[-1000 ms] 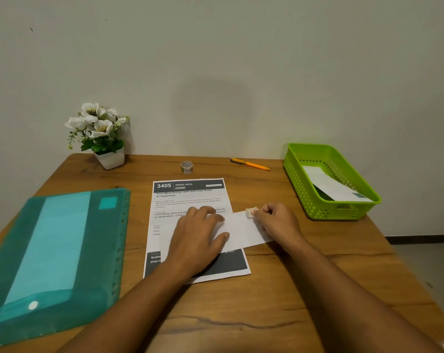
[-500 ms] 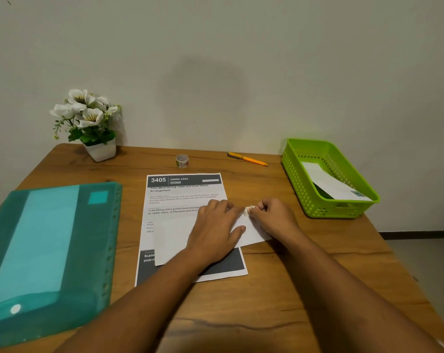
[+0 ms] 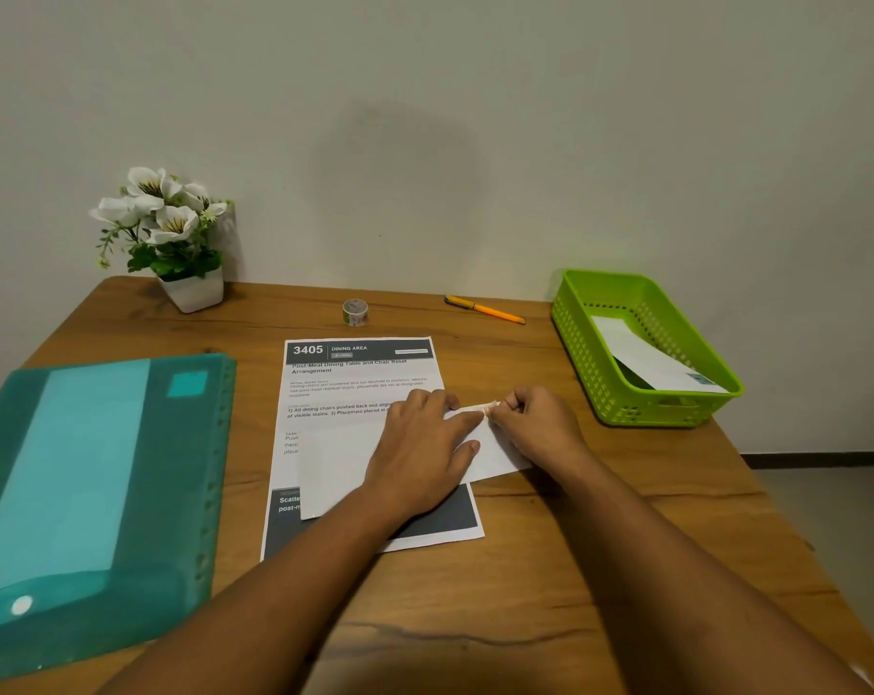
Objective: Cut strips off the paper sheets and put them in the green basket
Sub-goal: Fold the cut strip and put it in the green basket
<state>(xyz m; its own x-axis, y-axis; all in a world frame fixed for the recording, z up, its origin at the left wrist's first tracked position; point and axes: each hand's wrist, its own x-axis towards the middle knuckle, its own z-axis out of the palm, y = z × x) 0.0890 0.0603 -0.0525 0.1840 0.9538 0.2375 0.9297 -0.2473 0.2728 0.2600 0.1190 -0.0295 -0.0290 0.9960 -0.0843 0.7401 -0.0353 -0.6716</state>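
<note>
Far left of the frame: a teal plastic folder (image 3: 89, 494) lies flat on the wooden table (image 3: 475, 619), snap button at its near end. Upper left, against the wall: a white pot of white flowers (image 3: 174, 243), well apart from the work.

Centre, far edge: a small tape roll (image 3: 355, 312) stands just beyond the top of the printed sheet (image 3: 354, 388), which is headed "3405 DINING AREA" and lies lengthwise toward the viewer. A blank white piece (image 3: 339, 464) lies aslant across its lower half, covering part of the text; its right end overhangs onto bare wood.

Left hand (image 3: 419, 453): palm down, fingers straight, pressing flat on the white piece. It hides the middle of that piece and the sheet beneath. The forearm crosses the sheet's dark bottom band.

Right hand (image 3: 540, 423): fingers curled, pinching a small pale scrap (image 3: 480, 407) at the white piece's upper edge. The scrap reaches the left fingertips. Tape or paper, cannot tell. The hands are close, nearly meeting.

Upper centre right: an orange pen (image 3: 485, 310) lies by the wall.

Right: the green basket (image 3: 577, 353) sits at the table's far right, apart from the hands. One white strip (image 3: 645, 358) lies inside, slanted along its length.
</note>
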